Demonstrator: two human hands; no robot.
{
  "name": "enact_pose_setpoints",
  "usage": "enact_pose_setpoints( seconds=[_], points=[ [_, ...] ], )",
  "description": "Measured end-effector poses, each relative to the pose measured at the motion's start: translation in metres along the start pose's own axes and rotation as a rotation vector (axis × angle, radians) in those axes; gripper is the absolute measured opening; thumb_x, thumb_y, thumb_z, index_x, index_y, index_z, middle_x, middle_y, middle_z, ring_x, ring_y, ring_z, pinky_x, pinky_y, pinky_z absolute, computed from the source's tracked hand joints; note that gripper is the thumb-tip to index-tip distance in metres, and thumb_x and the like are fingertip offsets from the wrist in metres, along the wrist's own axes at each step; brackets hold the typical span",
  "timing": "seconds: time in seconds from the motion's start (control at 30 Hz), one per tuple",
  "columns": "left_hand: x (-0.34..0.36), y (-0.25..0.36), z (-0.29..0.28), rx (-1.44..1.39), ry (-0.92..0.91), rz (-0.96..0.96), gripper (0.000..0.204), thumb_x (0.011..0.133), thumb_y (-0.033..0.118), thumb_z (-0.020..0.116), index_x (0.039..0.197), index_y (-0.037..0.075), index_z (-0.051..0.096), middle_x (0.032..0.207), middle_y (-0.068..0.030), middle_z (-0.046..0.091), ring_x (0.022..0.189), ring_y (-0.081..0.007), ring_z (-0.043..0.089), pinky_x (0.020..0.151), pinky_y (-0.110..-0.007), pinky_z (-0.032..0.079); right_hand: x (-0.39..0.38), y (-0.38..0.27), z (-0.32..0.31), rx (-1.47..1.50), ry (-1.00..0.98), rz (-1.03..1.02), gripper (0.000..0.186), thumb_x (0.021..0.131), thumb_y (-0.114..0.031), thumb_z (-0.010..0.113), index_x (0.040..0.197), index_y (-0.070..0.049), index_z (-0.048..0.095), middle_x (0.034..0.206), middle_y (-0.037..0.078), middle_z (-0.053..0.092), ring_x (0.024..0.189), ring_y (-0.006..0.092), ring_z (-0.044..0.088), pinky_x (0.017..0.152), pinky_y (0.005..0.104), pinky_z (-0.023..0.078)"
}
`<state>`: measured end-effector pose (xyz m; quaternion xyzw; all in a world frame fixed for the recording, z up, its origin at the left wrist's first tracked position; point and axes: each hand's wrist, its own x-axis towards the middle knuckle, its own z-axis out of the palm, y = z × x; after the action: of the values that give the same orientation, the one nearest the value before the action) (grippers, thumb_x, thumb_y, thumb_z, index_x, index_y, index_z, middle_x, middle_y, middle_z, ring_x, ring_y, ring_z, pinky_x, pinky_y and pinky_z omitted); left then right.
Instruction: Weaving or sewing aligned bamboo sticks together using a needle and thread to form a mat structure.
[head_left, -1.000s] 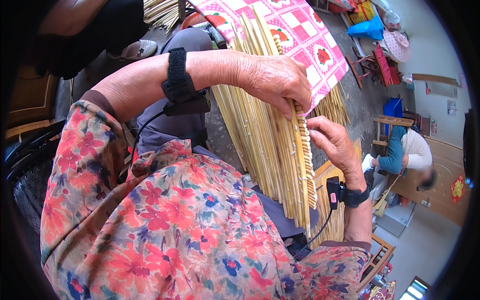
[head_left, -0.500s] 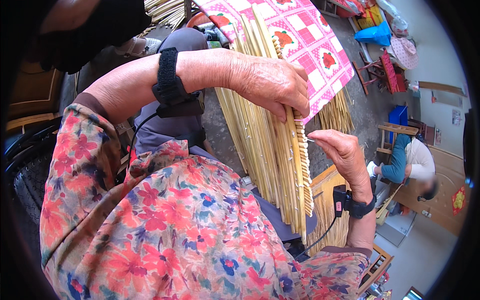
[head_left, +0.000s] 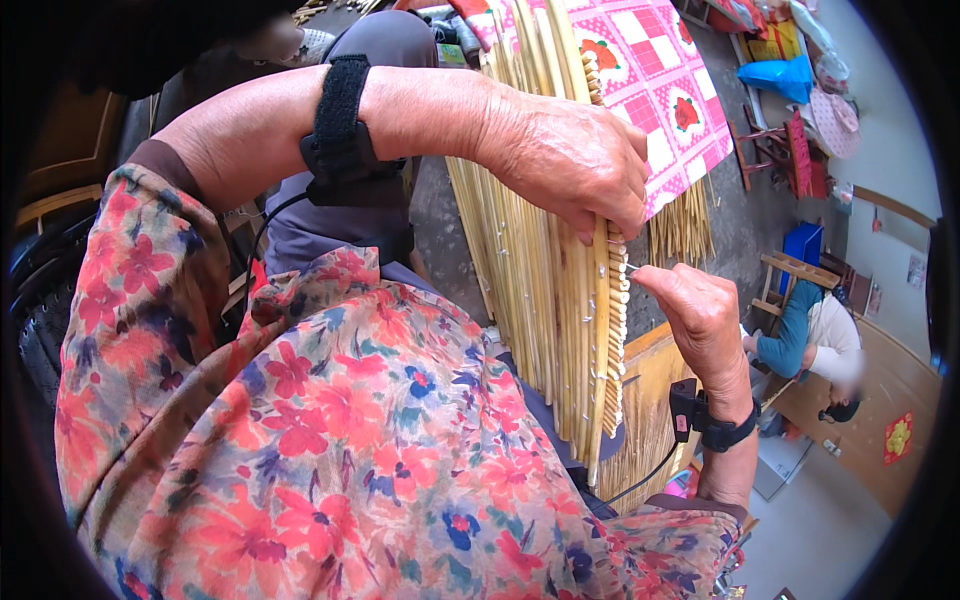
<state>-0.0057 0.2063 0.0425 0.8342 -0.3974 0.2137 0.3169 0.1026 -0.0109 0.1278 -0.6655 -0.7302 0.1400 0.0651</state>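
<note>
Head view, looking down over a floral-print sleeve [head_left: 330,450].

Mat of pale bamboo strips [head_left: 545,300] stands steeply across the person's lap, strips running from the top of the view down toward the knees. Its upper end passes in front of a pink checked cloth [head_left: 660,80] with red flower squares.

Left hand [head_left: 570,165]: reaches across from the left, palm down, fingers curled over the mat's right edge and clamped on the outermost strips. A black strap [head_left: 340,130] circles that wrist, with a thin cable trailing from it.

Right hand [head_left: 700,315]: comes up from the lower right, just beside the mat's right edge and below the left hand. Thumb and forefinger are pinched together on something thin and pale at the edge; whether it is thread or a needle I cannot tell. A row of small pale knots or stitches [head_left: 620,320] runs down that edge between the two hands and below them. A black wrist device [head_left: 705,415] sits on this wrist.

The hands are close, one above the other, not touching each other.

Surroundings: a loose bundle of strips [head_left: 685,220] lies on the grey floor beyond the cloth. A second person in a teal top [head_left: 790,340] sits low at the right near a blue box [head_left: 805,245]. A blue bag [head_left: 775,75] is at the upper right.
</note>
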Motion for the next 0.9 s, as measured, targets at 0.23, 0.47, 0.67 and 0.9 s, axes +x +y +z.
enact_pose_setpoints(
  seconds=[0.23, 0.47, 0.67, 0.9],
  points=[
    [0.0, 0.0, 0.0, -0.004, -0.003, 0.017, 0.029, 0.07, 0.018, 0.072, 0.092, 0.005, 0.058, 0.082, -0.0068, 0.062, 0.086, -0.0249, 0.06, 0.088, -0.04, 0.04, 0.008, -0.002, -0.003, -0.029, -0.058, -0.029, 0.022, 0.07, 0.001, 0.062, 0.09, -0.009, 0.064, 0.058, 0.006, 0.046, 0.053, 0.0205, 0.053, 0.046, 0.0328, 0.041],
    [-0.003, 0.001, 0.002, 0.002, 0.019, 0.031, 0.027, 0.071, 0.02, 0.072, 0.089, 0.005, 0.059, 0.082, -0.0078, 0.062, 0.086, -0.0252, 0.06, 0.086, -0.039, 0.04, 0.011, -0.003, 0.001, 0.029, -0.04, -0.027, 0.023, 0.069, 0.002, 0.061, 0.09, -0.008, 0.064, 0.058, 0.006, 0.045, 0.053, 0.0207, 0.053, 0.046, 0.0328, 0.041],
    [-0.002, 0.002, 0.002, 0.015, 0.018, 0.05, 0.027, 0.07, 0.019, 0.073, 0.089, 0.005, 0.059, 0.081, -0.0085, 0.062, 0.086, -0.0259, 0.06, 0.088, -0.04, 0.041, 0.018, -0.007, 0.003, 0.086, -0.065, -0.051, 0.021, 0.069, 0.003, 0.061, 0.087, -0.006, 0.062, 0.057, 0.006, 0.043, 0.052, 0.0216, 0.052, 0.046, 0.0333, 0.04],
    [0.0, -0.002, 0.001, 0.003, 0.016, 0.015, 0.027, 0.069, 0.017, 0.074, 0.088, 0.004, 0.061, 0.08, -0.0082, 0.063, 0.085, -0.0262, 0.06, 0.088, -0.039, 0.041, 0.019, -0.001, 0.008, 0.124, -0.064, -0.052, 0.015, 0.07, 0.004, 0.063, 0.082, -0.005, 0.059, 0.06, 0.008, 0.046, 0.054, 0.0236, 0.053, 0.048, 0.0329, 0.042]
  ],
)
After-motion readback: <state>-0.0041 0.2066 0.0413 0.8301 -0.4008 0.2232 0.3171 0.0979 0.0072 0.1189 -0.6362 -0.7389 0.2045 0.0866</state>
